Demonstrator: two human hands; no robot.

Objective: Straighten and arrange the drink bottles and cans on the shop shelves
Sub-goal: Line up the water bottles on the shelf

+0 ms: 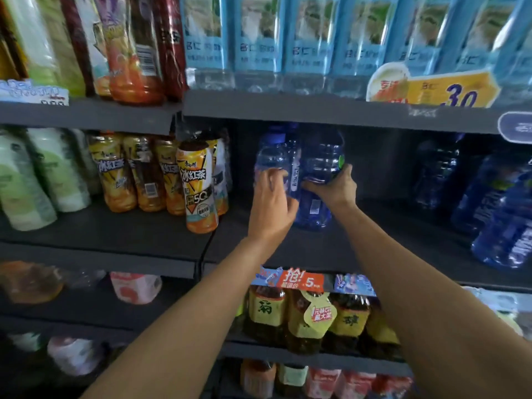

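Head view, middle shelf (331, 249), centre bay: two blue water bottles, both in hand. Left hand (270, 203) wrapped round left blue bottle (272, 156), fingers curled over its front, cap up. Right hand (334, 187) gripping right blue bottle (319, 180) round the waist, thumb on the near side; bottle roughly upright, base on or just above the shelf, cannot tell which. Bottles touching each other, set well back from the shelf lip. Same shelf, right: further blue bottles (495, 211), leaning and unevenly spaced, well apart from the held pair, dark gap between. Same shelf, left: iced tea bottles (161, 174) in a loose row, one iced tea bottle (198, 185) forward of the rest and tilted. Green-label bottles (43, 174) beyond, leaning. Top shelf: light blue bottles (311, 36) in an even row, apparently needing nothing. Status, by estimate: early to midway; centre pair under adjustment, right-hand blues and forward tea bottle outstanding.
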